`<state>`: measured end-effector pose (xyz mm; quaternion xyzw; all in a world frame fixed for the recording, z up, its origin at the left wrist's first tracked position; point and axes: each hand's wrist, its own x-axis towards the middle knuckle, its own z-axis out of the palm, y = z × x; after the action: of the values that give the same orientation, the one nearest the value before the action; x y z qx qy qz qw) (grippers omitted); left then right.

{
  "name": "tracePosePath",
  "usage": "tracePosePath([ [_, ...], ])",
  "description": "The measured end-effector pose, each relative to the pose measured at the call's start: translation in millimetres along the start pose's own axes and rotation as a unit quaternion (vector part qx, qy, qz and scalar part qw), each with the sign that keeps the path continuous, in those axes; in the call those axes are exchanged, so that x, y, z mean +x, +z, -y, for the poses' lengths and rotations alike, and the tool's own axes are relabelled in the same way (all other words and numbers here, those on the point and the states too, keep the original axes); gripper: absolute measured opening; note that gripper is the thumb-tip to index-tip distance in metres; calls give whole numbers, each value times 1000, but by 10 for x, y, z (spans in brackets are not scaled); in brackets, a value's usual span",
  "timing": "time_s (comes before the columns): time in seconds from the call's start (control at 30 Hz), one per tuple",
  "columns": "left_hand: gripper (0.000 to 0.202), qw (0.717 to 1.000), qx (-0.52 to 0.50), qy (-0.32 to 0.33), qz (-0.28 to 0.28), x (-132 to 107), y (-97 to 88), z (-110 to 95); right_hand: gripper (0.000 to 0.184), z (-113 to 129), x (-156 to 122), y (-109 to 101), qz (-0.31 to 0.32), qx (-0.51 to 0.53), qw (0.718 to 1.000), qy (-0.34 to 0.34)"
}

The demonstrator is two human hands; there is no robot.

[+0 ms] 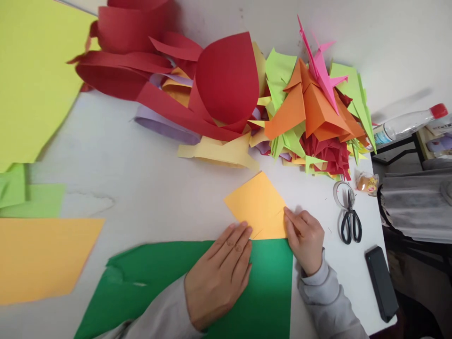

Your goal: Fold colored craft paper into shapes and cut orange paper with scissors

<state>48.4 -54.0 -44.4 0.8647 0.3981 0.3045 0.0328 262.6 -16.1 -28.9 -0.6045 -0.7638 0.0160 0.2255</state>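
Note:
A folded piece of yellow-orange paper point(259, 205) lies in front of me, its lower edge over a large green sheet point(270, 287). My left hand point(224, 270) rests flat with fingers outstretched, the fingertips touching the paper's lower left edge and the palm above the green sheet. At the paper's right corner, my right hand point(305, 238) pinches the edge between thumb and forefinger. Faint crease lines show near the paper's lower side.
Red paper shapes point(228, 80) and folded orange paper point(318, 108) pile up at the back. Scissors point(350, 223), a tape roll point(341, 194) and a black case point(381, 282) lie right, near the table edge. A bottle point(406, 125) lies beyond. Yellow sheets point(42, 259) sit left.

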Motion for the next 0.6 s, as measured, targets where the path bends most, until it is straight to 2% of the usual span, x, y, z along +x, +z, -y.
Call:
tracePosePath([
  [0.33,37,998,2,-39,46,40,7,31,24,22,21,-12,-5,-7,1000,-9],
  [0.6,28,997,5,6,79,26,30,33,26,41,33,-13,-5,-13,1000,-2],
])
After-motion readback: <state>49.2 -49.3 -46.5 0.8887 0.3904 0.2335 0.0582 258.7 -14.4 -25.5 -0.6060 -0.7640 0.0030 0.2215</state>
